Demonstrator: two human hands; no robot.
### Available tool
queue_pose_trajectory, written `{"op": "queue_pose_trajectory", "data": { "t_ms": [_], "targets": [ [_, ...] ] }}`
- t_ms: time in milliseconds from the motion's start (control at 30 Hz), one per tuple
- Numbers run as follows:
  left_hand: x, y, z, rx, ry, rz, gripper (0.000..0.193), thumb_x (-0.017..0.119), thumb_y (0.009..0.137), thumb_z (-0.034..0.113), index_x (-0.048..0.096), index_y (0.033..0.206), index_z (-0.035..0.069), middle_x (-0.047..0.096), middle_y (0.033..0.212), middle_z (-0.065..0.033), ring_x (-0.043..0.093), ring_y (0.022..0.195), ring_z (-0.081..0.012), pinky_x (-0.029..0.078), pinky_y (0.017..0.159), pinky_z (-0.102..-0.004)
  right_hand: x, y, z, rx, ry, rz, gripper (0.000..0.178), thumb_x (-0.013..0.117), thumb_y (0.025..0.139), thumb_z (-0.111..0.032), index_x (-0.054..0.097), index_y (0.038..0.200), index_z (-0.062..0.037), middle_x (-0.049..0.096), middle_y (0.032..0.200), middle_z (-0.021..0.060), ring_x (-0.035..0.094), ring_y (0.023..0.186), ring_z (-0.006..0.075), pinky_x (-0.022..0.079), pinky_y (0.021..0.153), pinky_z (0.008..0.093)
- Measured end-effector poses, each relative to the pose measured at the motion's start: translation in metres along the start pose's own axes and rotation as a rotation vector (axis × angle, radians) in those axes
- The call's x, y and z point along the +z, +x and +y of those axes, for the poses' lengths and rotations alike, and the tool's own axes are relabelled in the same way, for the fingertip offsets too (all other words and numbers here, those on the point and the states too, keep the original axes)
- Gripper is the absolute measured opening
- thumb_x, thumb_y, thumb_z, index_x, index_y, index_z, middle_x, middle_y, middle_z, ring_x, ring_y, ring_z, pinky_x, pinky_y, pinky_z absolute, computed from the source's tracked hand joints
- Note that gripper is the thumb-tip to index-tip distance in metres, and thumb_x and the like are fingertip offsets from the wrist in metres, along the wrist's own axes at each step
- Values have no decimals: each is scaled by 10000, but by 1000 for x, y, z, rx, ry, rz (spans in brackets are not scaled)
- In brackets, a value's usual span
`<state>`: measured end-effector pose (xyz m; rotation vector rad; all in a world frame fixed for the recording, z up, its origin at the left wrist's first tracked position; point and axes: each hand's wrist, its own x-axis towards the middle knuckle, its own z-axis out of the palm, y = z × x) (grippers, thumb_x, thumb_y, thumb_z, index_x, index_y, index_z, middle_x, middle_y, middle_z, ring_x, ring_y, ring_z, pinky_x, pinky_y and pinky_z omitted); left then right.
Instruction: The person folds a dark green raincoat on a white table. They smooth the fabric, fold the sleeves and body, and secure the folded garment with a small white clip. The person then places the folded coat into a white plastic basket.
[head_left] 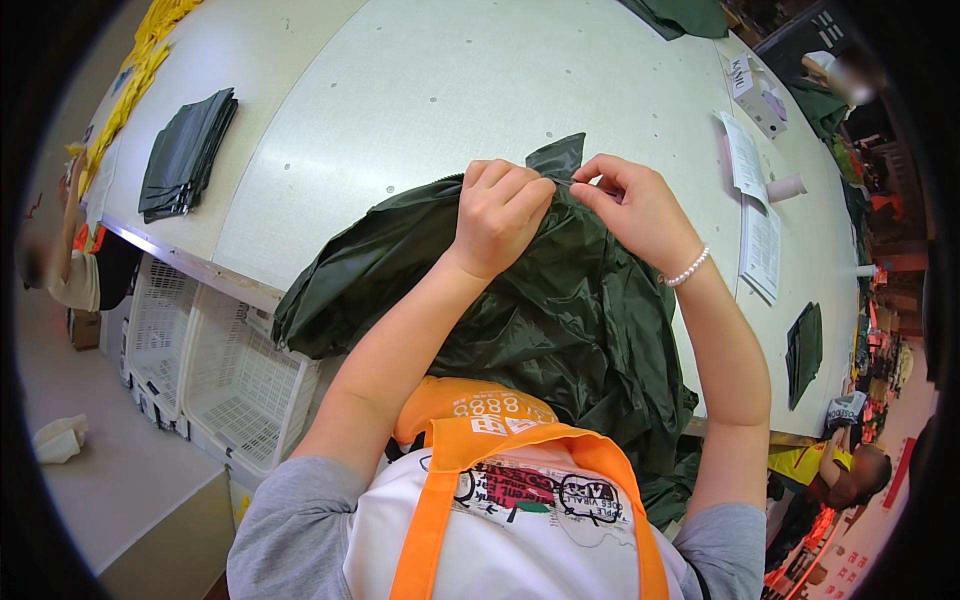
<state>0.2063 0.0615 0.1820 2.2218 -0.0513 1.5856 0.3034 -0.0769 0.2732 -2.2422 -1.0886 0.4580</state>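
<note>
A large piece of thin, shiny dark green fabric point(530, 330) lies bunched over the table edge and hangs down against my apron. My left hand point(500, 215) is closed on its upper edge, where a dark toothed strip like a zipper runs to the left. Right beside it, my right hand point(640, 205) pinches a thin part of the same fabric between thumb and forefinger. A short, thin line shows between the fingertips of both hands; I cannot tell whether it is thread or an edge. Beyond the hands, a pointed flap of the fabric sticks up.
The white table point(400, 90) carries a stack of folded dark green pieces point(188, 155) at left and another folded piece point(804, 352) at right. Printed sheets point(760, 245), a thread cone point(787, 188) and a tissue box point(757, 95) stand right. White crates point(245, 375) sit below left. Other people work at both sides.
</note>
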Motion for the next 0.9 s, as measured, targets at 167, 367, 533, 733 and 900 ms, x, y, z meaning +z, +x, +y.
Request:
{"op": "queue_pose_trajectory", "data": {
  "t_ms": [167,367,533,733,900],
  "targets": [
    [-2,1,0,8,11,-11,235,736,590,-6,616,757,110,611,720,23,566,687,-161,381,669,-293,1,-6,-12,-25,-132,78,192,659,838,-247,636,890,-64,671,734,94,647,685,236,491,615,325],
    [0,-1,0,15,6,-8,234,736,593,-6,620,762,107,611,721,23,566,689,-160,380,674,-294,0,-3,-3,-45,-53,28,193,648,843,-262,643,891,-75,670,757,96,640,688,242,490,622,330],
    [-1,-1,0,22,7,-14,228,735,600,-4,622,764,108,610,722,24,565,692,-159,379,679,-294,-4,-1,-10,17,-121,-11,192,647,841,-270,650,884,-83,669,761,93,637,698,239,488,626,332],
    [-1,-2,-1,32,8,-15,226,735,601,3,623,765,111,608,726,27,562,690,-157,379,679,-295,-3,-2,-11,-12,-171,26,190,652,834,-275,653,886,-93,676,770,81,643,705,242,492,636,343],
    [-1,-3,-2,36,12,-20,227,736,604,7,626,776,108,612,733,20,567,699,-161,382,686,-297,-2,-2,-11,-39,-188,41,190,657,829,-277,655,889,-98,685,785,81,655,728,247,500,641,345]
  ]
}}
